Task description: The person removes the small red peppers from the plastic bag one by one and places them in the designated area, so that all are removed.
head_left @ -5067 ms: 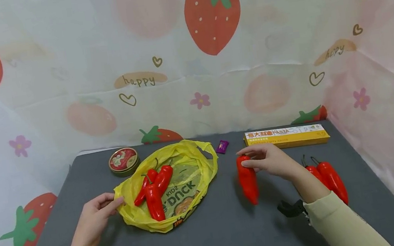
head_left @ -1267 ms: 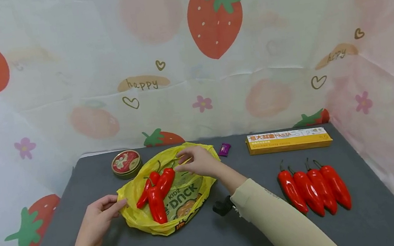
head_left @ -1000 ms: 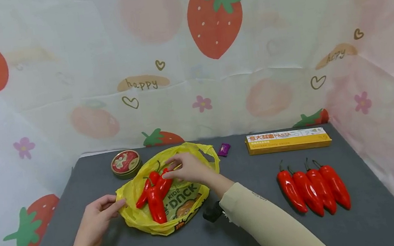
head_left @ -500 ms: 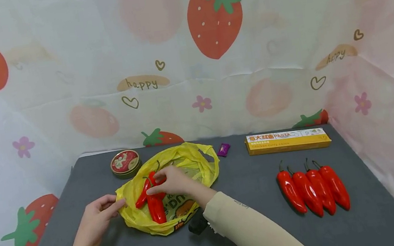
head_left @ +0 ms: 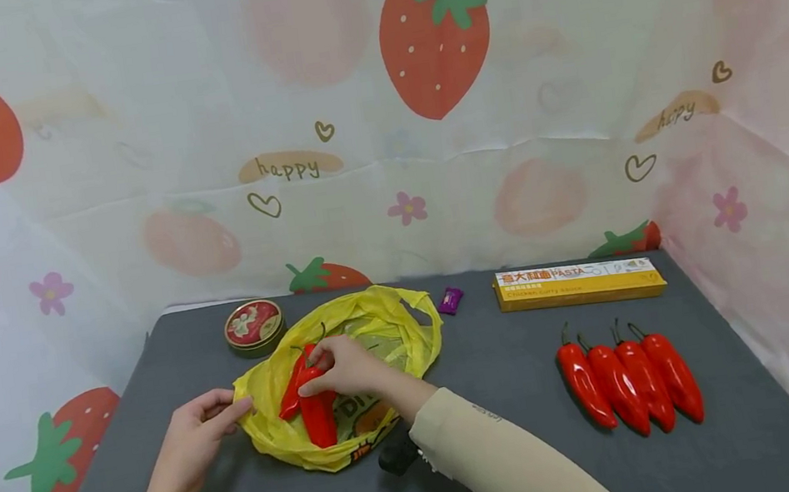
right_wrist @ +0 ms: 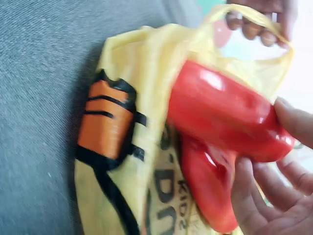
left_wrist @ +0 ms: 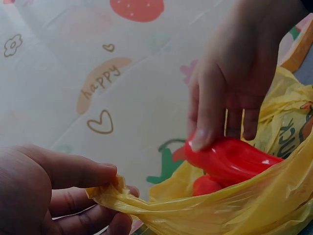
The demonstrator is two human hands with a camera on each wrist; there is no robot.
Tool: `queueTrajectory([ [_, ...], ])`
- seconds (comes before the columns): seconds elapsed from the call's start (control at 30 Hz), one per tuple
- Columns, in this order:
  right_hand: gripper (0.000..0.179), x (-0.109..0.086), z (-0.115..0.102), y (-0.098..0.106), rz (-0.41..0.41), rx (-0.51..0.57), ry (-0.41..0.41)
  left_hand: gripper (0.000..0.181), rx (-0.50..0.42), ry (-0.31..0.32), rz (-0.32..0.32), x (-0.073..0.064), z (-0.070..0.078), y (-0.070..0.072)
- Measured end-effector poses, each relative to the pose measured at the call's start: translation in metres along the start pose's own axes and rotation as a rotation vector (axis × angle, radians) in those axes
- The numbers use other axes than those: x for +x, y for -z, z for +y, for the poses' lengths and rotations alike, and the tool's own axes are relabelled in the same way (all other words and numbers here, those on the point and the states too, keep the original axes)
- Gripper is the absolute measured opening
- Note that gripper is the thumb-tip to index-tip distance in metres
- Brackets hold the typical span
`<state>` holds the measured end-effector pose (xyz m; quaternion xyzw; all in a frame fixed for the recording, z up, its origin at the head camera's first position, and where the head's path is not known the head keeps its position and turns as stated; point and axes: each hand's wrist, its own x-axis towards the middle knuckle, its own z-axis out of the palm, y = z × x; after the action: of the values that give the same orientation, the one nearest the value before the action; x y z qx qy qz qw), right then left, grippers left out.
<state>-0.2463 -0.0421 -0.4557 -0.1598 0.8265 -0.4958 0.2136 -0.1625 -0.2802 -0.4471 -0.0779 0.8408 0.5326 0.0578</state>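
At yellow bag (head_left: 413,357), left hand (head_left: 199,431) pinches rim (left_wrist: 156,208); right hand (head_left: 347,369) grips red pepper (head_left: 319,422) by stem end

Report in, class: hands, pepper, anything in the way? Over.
Left hand pinching edge of yellow bag. Right hand gripping red pepper, lower end in bag. Possible snag: another pepper close beside it.

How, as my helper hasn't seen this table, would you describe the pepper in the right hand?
On the dark table, find the yellow bag whose edge the left hand pinches. Of the red peppers inside, the right hand grips only the wanted pepper.
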Motion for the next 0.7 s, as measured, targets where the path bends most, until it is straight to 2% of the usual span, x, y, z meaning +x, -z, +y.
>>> queueTrajectory([
  [0.3, 0.043, -0.009, -0.002, 0.018, 0.048, 0.229, 0.061, 0.042, -0.009, 0.009, -0.003, 0.001, -0.002, -0.001],
  [0.53, 0.044, -0.031, -0.002, 0.052, 0.042, 0.246, 0.124, 0.044, 0.001, -0.002, -0.011, 0.002, 0.000, -0.002],
  [0.7, 0.044, -0.049, 0.002, 0.078, 0.060, 0.252, 0.118, 0.046, 0.005, 0.004, -0.010, 0.001, 0.000, -0.002],
])
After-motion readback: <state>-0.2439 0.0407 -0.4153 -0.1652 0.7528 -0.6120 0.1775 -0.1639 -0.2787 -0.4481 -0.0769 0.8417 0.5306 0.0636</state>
